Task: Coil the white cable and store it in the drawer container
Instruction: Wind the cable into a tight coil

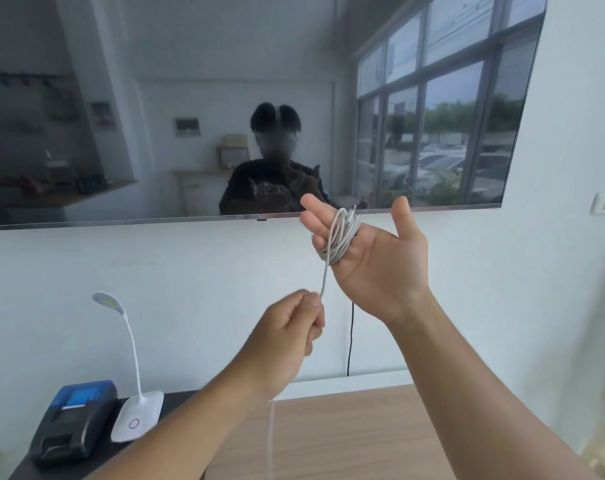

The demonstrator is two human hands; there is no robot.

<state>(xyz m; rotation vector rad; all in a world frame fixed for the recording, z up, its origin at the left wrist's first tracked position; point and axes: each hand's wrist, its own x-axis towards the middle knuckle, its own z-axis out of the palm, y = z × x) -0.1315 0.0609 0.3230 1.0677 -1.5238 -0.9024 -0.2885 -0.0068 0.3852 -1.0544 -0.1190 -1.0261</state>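
The white cable (340, 237) is wound in several loops around the fingers of my right hand (373, 251), which is raised with palm facing me and thumb out. A metal plug tip sticks up from the coil. One strand runs down from the coil into my left hand (290, 327), which is a closed fist pinching it. Below that fist a blurred length of cable hangs toward the desk. No drawer container is in view.
A large dark wall-mounted screen (155, 98) fills the upper view, reflecting a person and windows. A white desk lamp (136, 410) and a black-and-blue small printer (72, 424) stand at lower left. A wooden surface (346, 441) lies below; a black cord (351, 341) hangs down the wall.
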